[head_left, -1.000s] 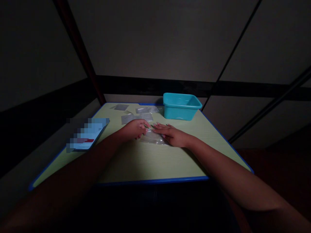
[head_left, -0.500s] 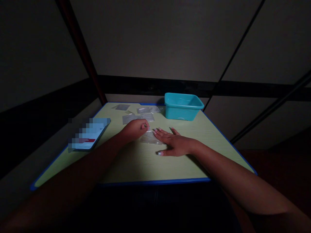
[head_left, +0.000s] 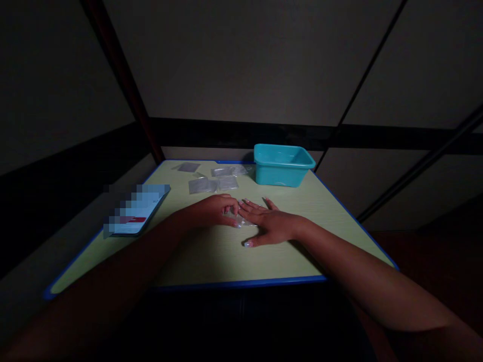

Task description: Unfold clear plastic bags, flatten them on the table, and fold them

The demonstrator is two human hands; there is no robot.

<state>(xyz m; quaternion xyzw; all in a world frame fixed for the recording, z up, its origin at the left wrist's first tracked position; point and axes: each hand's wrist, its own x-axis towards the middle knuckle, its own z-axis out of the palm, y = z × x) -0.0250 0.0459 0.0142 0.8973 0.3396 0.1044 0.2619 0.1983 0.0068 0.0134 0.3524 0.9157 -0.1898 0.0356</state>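
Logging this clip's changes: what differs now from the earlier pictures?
The left hand has moved toward the person and right, over the clear bag. The right hand has spread its fingers, thumb out to the side. Whether the left grip closed or let go is unclear. The tub, device and other bags stayed put.

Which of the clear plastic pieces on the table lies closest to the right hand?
The piece partly covered by the spread right hand; the other pieces lie farther back on the table, clear of that hand.

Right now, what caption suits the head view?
Left hand and right hand at a clear plastic sheet, turquoise bin beyond.
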